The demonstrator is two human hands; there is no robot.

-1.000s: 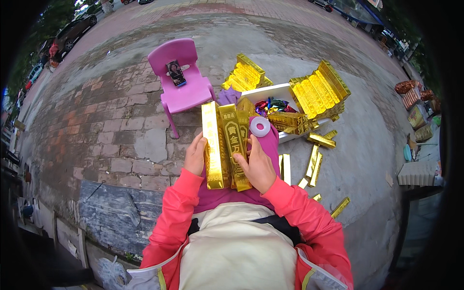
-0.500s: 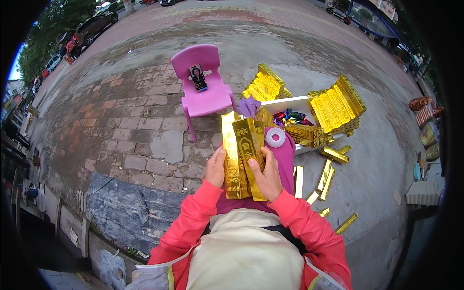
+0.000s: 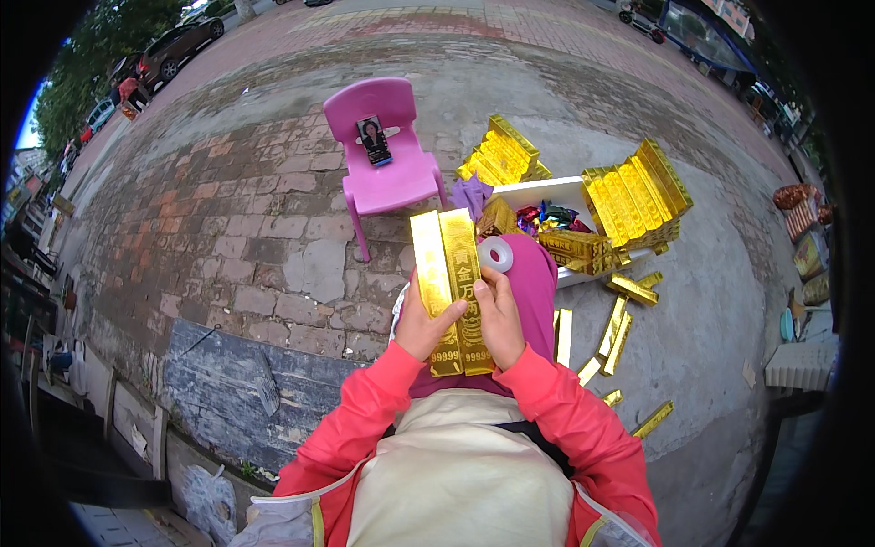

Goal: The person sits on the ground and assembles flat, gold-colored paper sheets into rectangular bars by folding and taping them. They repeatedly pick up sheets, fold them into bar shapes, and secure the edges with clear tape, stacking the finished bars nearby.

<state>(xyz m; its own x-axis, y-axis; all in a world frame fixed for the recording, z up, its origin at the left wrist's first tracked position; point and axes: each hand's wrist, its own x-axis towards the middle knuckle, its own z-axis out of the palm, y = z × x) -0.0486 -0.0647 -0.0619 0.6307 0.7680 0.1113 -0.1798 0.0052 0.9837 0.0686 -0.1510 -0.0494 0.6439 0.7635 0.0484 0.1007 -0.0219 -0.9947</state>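
Note:
Two long gold paper ingot boxes stand side by side over my lap. My left hand point(image 3: 421, 321) is closed round the left gold box point(image 3: 427, 244), its thumb across the front. My right hand point(image 3: 500, 324) grips the right gold box point(image 3: 463, 251) along its outer edge. The two boxes touch along their length, with the fingers behind them hidden. Just past my right fingertips, a white tape roll point(image 3: 506, 261) rests on my magenta-covered leg point(image 3: 531, 273).
A pink chair point(image 3: 392, 185) with a phone point(image 3: 375, 141) on it stands ahead. To its right, a white box point(image 3: 556, 190) holds shiny coloured foil, with gold stacks point(image 3: 629, 202) around it. Several loose gold bars point(image 3: 612, 337) lie on the ground at right. A dark board point(image 3: 246, 387) lies at left.
The right gold box, tilted and overlapping before, now lies flush beside the left one. My left thumb has come across the front, and my right hand has shifted to the outer edge.

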